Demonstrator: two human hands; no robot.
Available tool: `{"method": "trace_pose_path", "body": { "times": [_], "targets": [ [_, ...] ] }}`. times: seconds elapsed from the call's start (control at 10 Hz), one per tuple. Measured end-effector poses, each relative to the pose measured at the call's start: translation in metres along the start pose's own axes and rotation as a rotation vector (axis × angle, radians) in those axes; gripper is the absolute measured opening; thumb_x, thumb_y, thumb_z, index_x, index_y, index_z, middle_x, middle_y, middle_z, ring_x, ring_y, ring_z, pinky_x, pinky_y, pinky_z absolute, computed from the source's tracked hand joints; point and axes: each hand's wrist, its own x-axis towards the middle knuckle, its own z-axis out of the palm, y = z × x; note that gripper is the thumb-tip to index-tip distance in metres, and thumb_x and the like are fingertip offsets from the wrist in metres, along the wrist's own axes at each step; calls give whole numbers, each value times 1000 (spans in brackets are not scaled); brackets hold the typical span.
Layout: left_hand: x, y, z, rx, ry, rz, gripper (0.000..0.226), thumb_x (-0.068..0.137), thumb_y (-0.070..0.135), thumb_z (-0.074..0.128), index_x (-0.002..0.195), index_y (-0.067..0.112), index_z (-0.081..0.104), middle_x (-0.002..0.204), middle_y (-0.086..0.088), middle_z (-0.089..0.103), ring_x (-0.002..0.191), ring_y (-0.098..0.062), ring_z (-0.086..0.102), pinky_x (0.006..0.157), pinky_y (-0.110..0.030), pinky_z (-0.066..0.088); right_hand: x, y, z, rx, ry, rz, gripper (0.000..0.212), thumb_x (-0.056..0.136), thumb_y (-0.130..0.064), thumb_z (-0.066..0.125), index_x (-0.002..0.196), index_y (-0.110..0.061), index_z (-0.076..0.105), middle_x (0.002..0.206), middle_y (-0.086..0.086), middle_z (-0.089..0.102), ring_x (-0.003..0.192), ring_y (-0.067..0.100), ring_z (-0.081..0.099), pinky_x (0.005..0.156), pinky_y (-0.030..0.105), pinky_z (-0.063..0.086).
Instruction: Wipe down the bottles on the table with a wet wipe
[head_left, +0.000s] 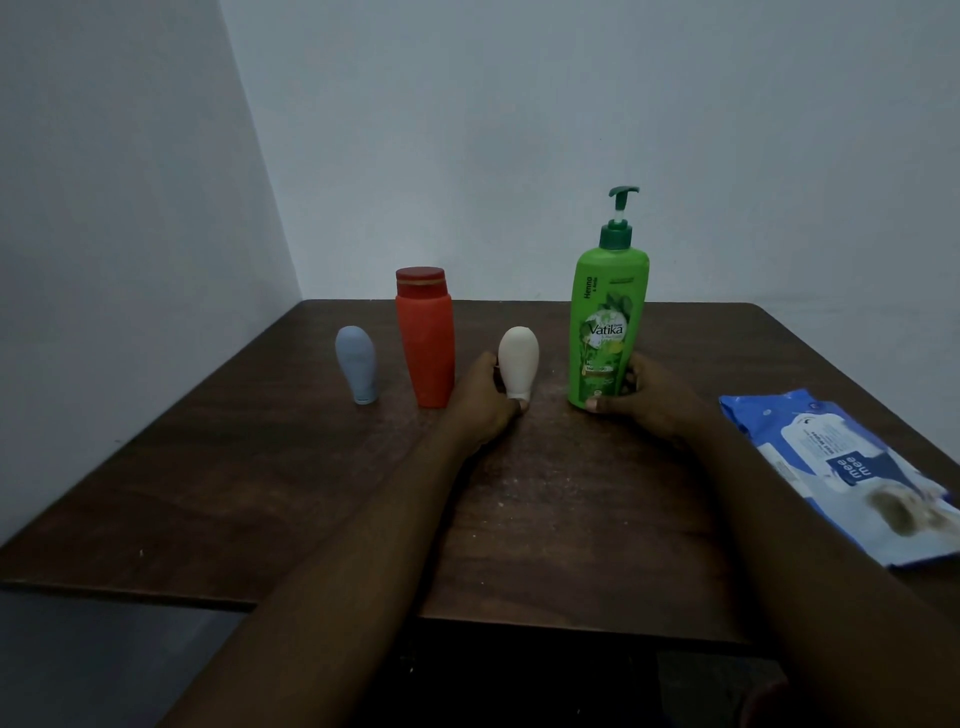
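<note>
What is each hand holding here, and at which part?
The left hand grips the small cream plastic bottle at its narrow lower end; the right hand grips the tall green pump bottle near its base.

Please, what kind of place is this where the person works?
Probably a plain room at home, in a corner: a dark wooden table against bare white walls, holding toiletries such as a green Vatika pump bottle and a pack of Mee Mee wet wipes.

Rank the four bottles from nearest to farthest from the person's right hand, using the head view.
1. Green pump bottle, in the grip of the right hand.
2. Cream bottle, centre, in the left hand.
3. Red bottle, left of centre.
4. Blue bottle, far left.
</note>
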Motion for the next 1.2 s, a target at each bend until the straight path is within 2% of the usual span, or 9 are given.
{"method": "trace_pose_path", "body": {
  "times": [0.2,0.4,0.5,0.6,0.7,0.9,1.0,1.1,1.2],
  "targets": [
    [-1,-1,0,2,9,3,70,83,9,86,142,14,50,141,-8,62,126,-26,60,106,-47,53,2,1,-1,0,-9,2,65,84,-7,81,141,-17,51,127,-7,64,98,-9,59,76,7,44],
    [0,-1,0,-2,15,4,70,82,9,86,142,14,50,141,-8,62,127,-26,60,106,-47,53,1,1,0,7,9,-11,60,84,-3,80,137,-16,54,117,-10,65,95,-10,59,65,-2,45],
    [0,-1,1,-3,13,-4,72,82,9,86,143,15,49,143,-8,61,128,-26,59,107,-47,52,1,1,0,20,2,-5,61,83,-6,82,137,-17,55,117,-12,66,97,-8,60,71,4,47],
    [0,-1,0,4,12,-5,71,82,9,86,142,15,49,142,-7,60,128,-26,59,107,-48,52,1,3,0,34,-3,4,64,81,-10,85,137,-20,55,118,-13,67,104,-3,62,90,18,50],
    [0,-2,0,10,13,-11,70,81,10,87,140,16,50,141,-7,61,125,-26,61,105,-49,53,2,5,0,33,0,14,69,77,-15,89,136,-24,56,127,-8,68,116,10,64,106,36,50],
    [-11,1,-3,6,25,-36,70,82,9,86,139,13,46,140,-5,59,126,-24,60,103,-42,53,-1,4,0,90,7,41,82,71,-13,93,142,-19,52,130,-3,68,117,12,65,107,41,52],
    [-26,3,-1,57,62,-19,85,84,15,86,151,12,35,134,0,59,126,-21,58,103,-43,53,-6,4,1,154,26,80,87,72,-6,91,146,-14,46,131,0,64,111,8,63,91,25,54],
    [-43,8,-3,136,97,-1,108,86,21,85,165,14,11,156,-6,48,140,-26,50,112,-45,47,-16,-1,1,183,8,137,100,66,-4,92,151,-10,40,141,3,59,118,10,61,96,26,51],
    [-57,4,-4,179,133,5,112,85,26,85,166,18,7,159,-9,44,140,-27,50,113,-45,47,-31,-7,6,181,42,177,111,60,-14,95,154,-11,35,154,6,50,134,19,53,110,35,46]
  ]
}}
